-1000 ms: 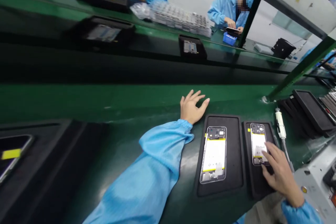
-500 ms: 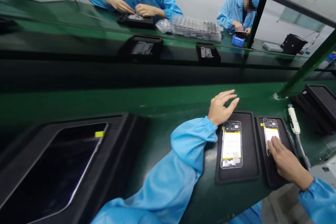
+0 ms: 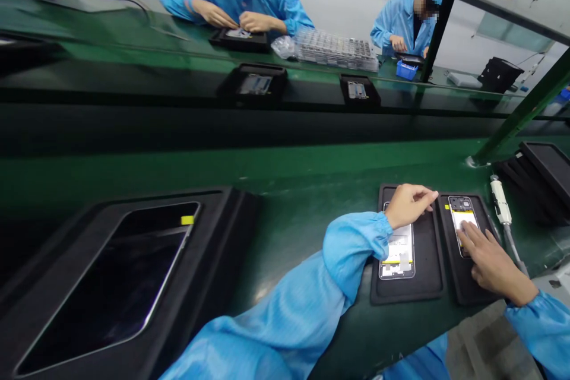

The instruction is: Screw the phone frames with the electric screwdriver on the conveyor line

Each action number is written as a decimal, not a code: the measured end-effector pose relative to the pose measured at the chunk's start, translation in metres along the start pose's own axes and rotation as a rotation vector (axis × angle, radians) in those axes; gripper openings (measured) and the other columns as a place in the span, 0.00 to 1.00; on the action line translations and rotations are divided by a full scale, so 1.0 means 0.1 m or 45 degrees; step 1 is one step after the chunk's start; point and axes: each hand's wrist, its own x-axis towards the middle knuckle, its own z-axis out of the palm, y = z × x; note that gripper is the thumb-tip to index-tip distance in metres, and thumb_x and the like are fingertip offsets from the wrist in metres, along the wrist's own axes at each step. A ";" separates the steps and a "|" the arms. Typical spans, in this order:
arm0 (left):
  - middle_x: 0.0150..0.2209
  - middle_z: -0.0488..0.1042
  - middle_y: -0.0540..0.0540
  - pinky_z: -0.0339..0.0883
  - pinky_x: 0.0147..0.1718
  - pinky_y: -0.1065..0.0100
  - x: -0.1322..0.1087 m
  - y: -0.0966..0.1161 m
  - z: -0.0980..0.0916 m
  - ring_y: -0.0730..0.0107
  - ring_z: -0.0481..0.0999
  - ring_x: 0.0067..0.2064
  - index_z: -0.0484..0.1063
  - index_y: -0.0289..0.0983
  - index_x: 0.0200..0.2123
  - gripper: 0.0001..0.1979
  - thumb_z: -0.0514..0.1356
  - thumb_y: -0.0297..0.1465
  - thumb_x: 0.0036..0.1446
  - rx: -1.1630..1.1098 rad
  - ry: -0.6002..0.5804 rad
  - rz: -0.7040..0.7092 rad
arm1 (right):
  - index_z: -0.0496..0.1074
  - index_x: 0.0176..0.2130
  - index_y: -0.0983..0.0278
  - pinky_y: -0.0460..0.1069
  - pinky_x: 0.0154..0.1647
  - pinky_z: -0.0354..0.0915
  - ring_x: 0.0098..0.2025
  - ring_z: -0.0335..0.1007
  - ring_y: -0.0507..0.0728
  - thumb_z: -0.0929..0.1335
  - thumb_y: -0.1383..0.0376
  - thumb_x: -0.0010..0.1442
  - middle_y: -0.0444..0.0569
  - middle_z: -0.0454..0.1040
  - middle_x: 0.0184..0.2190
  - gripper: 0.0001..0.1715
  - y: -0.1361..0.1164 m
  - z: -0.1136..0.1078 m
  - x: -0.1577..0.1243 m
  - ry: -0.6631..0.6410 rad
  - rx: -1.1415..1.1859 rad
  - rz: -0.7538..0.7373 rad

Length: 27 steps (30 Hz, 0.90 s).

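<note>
And here it was, an electronics assembly workshop, plain from the opened phones (image 3: pixel 403 242) lying in black trays (image 3: pixel 430 273) on a long green bench (image 3: pixel 289 219), the white corded tool (image 3: pixel 501 200) just beside them, the stacked clear plastic trays (image 3: pixel 336 52), and co-workers (image 3: pixel 285 3) in matching blue smocks (image 3: pixel 396 18) bent over handwork opposite!

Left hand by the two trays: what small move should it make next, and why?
I'd probably bring the left hand slightly right to steady the tray under the right hand: the left fingertips are near that tray's far left corner, and the right fingers lie over the opened phone in it, though whether they press is unclear.
</note>
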 end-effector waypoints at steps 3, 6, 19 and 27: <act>0.24 0.76 0.43 0.70 0.23 0.74 0.03 0.14 -0.18 0.68 0.77 0.26 0.76 0.31 0.33 0.23 0.61 0.48 0.51 -0.058 0.077 -0.009 | 0.55 0.62 0.74 0.61 0.60 0.62 0.65 0.49 0.69 0.62 0.82 0.38 0.66 0.55 0.62 0.50 -0.03 0.12 -0.04 0.050 -0.127 -0.112; 0.27 0.77 0.41 0.72 0.25 0.72 0.06 0.29 -0.38 0.66 0.78 0.29 0.76 0.31 0.33 0.26 0.62 0.51 0.48 -0.113 0.183 0.012 | 0.57 0.60 0.75 0.58 0.59 0.64 0.63 0.55 0.68 0.62 0.83 0.44 0.67 0.61 0.59 0.42 -0.01 0.22 -0.06 0.206 -0.228 -0.223; 0.33 0.78 0.40 0.72 0.25 0.71 0.05 0.48 -0.71 0.65 0.78 0.31 0.76 0.32 0.32 0.27 0.63 0.53 0.46 -0.113 0.400 0.082 | 0.58 0.60 0.72 0.57 0.53 0.69 0.62 0.57 0.67 0.59 0.83 0.49 0.63 0.60 0.61 0.39 0.07 0.09 0.30 0.235 -0.344 -0.351; 0.28 0.78 0.43 0.72 0.28 0.68 0.07 0.33 -0.51 0.62 0.78 0.31 0.77 0.34 0.33 0.20 0.61 0.47 0.50 0.047 0.211 0.067 | 0.58 0.61 0.70 0.62 0.53 0.67 0.63 0.54 0.68 0.62 0.79 0.53 0.62 0.57 0.62 0.36 0.02 -0.17 0.50 0.157 -0.336 -0.314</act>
